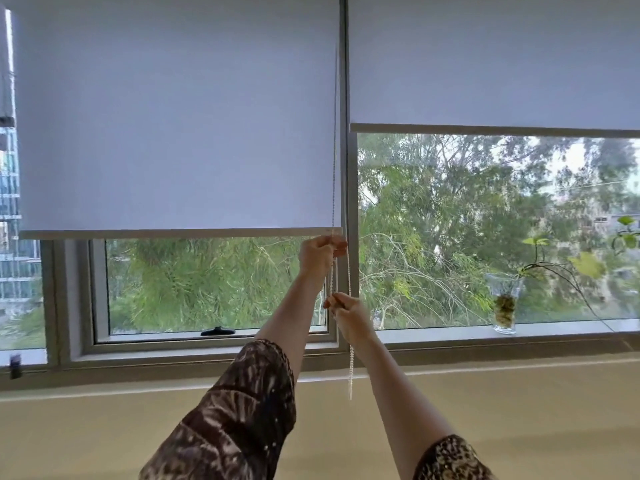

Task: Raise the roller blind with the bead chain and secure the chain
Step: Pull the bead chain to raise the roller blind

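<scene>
White beads of the bead chain (pixel 349 327) hang beside the window frame at the right edge of the roller blind (pixel 173 116), whose bottom bar sits low over the glass. Both arms reach up and forward from patterned sleeves. Higher up, just under the bar, the left hand (pixel 320 252) is fisted around one strand; lower, the right hand (pixel 348 311) pinches the same strand with curled fingers. The other strand dangles free past the right wrist.
</scene>
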The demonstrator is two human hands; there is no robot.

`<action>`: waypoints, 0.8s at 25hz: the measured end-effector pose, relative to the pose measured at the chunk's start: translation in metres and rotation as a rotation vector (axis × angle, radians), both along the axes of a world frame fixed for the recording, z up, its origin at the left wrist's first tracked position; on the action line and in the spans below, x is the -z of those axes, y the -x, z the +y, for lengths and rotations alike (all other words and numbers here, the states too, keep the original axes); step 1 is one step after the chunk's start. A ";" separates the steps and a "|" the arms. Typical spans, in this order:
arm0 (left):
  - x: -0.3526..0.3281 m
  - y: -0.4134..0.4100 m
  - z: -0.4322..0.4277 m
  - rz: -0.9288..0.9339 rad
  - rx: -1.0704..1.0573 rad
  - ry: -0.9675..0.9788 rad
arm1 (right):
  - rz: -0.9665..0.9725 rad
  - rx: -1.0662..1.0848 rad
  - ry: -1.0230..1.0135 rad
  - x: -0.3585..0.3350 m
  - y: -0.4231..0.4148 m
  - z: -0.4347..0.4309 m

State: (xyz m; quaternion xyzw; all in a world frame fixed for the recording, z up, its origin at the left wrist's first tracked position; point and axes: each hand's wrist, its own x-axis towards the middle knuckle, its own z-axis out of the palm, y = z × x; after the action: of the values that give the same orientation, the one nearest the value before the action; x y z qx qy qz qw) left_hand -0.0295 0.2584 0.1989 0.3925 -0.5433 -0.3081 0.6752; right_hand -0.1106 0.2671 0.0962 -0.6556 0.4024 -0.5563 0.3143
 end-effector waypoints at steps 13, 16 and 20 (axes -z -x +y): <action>0.069 -0.014 -0.003 -0.090 -0.211 -0.013 | -0.073 -0.072 -0.206 -0.014 0.028 0.000; 0.086 -0.002 0.002 -0.129 -0.222 -0.037 | -0.089 -0.008 -0.092 -0.058 0.022 0.000; 0.117 0.019 0.011 -0.097 -0.171 -0.075 | -0.082 -0.011 -0.007 -0.098 0.011 0.002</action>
State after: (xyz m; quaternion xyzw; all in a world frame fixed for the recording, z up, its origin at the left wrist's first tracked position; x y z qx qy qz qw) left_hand -0.0489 0.2695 0.0818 0.4768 -0.5281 -0.2501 0.6566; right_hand -0.1214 0.2695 0.1940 -0.6333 0.3877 -0.5794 0.3360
